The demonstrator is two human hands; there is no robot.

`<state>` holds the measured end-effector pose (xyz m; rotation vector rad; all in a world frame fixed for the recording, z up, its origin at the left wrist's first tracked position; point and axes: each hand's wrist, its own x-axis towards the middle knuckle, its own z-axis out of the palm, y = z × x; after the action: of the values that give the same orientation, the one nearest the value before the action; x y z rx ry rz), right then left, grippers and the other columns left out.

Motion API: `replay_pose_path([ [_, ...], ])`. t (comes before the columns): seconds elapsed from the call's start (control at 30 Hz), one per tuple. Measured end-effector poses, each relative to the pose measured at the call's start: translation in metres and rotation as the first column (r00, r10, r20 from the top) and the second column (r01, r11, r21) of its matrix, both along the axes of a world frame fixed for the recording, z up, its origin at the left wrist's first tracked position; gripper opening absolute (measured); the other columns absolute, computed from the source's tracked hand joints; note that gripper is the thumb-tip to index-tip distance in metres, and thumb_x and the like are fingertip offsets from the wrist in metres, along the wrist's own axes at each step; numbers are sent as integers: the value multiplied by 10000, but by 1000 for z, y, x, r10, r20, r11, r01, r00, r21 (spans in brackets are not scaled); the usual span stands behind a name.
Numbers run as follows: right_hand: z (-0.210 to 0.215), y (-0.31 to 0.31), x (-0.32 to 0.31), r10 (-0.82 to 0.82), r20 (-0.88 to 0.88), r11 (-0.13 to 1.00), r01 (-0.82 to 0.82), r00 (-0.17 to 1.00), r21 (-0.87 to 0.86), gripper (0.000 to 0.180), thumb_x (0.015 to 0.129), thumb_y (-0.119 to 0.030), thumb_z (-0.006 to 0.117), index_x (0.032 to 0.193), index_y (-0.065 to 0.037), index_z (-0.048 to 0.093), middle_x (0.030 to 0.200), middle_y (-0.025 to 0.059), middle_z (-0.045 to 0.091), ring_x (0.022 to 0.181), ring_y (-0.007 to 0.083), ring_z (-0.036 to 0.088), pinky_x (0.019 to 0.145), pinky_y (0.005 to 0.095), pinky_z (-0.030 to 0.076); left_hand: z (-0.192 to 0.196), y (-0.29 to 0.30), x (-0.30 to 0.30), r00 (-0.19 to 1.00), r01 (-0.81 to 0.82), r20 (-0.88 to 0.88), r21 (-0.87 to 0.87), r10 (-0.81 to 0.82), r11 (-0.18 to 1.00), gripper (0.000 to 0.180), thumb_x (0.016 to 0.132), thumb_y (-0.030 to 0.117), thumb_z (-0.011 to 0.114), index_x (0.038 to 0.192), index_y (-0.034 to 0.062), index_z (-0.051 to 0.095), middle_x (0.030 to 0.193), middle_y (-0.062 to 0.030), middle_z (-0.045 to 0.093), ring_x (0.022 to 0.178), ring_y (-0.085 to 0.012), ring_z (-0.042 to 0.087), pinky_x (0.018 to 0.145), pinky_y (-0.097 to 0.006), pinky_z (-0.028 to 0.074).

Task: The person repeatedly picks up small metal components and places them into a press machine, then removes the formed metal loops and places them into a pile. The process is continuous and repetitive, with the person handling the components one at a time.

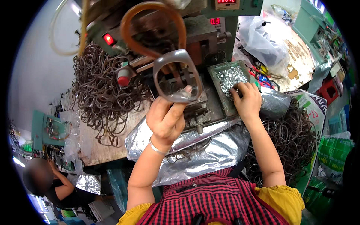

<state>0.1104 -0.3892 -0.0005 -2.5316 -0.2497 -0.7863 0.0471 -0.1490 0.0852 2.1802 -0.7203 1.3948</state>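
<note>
My left hand (165,118) grips the lower side of a brown-grey rigid loop (171,57), which is roughly ring-shaped with a broad, flat upper band. It is held up in front of the machine's work area, which it partly hides. My right hand (248,100) reaches over a green metal tray (220,98), fingers curled down at a heap of small shiny metal pieces (231,77). Its fingertips are pressed together there; whatever they pinch is too small to make out. A green bench machine (228,41) with lit red displays stands directly ahead.
A big tangled pile of similar loops (101,86) lies left on the wooden table (101,152); another pile (288,137) fills a sack at right. A red button (123,79) juts from the machine. Silver sheeting (204,159) covers the near edge. Another person (63,185) sits at far left.
</note>
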Motion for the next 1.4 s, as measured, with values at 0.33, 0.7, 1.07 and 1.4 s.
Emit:
replay_pose_path([
  [0.33, 11, -2, 15, 82, 123, 991, -94, 989, 96, 75, 800, -136, 688, 780, -68, 663, 738, 80, 606, 763, 314, 581, 659, 448, 461, -28, 16, 7, 985, 153, 60, 98, -159, 983, 483, 749, -140, 621, 1166, 104, 630, 914, -103, 684, 711, -237, 618, 595, -332, 459],
  [0.7, 11, -19, 27, 146, -164, 776, -10, 975, 631, 70, 798, -73, 679, 827, -10, 685, 822, 122, 672, 779, 276, 634, 743, 331, 486, -20, 16, 2, 994, 104, -53, 143, -98, 984, 288, 763, -109, 611, 992, 64, 627, 926, -111, 706, 696, -238, 636, 578, -315, 453],
  [1.07, -11, -3, 56, 322, 15, 905, -303, 947, -299, 298, 781, -117, 711, 1060, -30, 653, 1194, 189, 607, 1033, 381, 599, 867, 471, 484, -27, 11, -13, 997, 70, -37, -72, -73, 995, 282, 759, 60, 704, 1040, 55, 739, 1032, -104, 660, 647, -194, 531, 537, -302, 404],
  [1.4, -23, -6, 36, 394, -7, 767, -324, 919, 554, 202, 968, -125, 637, 1076, 42, 667, 973, 25, 647, 879, 92, 559, 821, 247, 462, -37, 258, -164, -197, -725, -737, 554, 646, 410, 359, 866, 264, 664, 1144, 39, 689, 932, -180, 709, 860, -357, 674, 757, -445, 519],
])
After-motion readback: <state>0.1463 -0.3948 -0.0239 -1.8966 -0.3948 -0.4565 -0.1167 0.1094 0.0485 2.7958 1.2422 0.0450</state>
